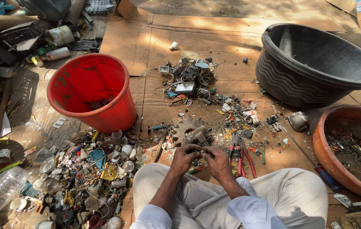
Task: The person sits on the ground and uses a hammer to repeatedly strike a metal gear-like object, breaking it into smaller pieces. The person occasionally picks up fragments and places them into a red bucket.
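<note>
I sit cross-legged in pale trousers on cardboard sheets point(231, 46). My left hand point(185, 156) and my right hand point(217, 161) meet in front of my knees, fingers pinched together on a small scrap piece that is too small to identify. Just beyond my hands lie a rusty gear wheel point(184, 128) and red-handled pliers point(240, 153). A heap of small electronic scrap point(189, 78) lies farther out on the cardboard.
A red bucket point(92, 92) stands to the left, a large black tub point(316, 63) at the far right, a reddish-brown basin point(345, 148) with scrap at the right. A mixed scrap pile point(87, 178) and a plastic bottle point(0, 193) lie at my left. A screwdriver point(307, 157) lies at the right.
</note>
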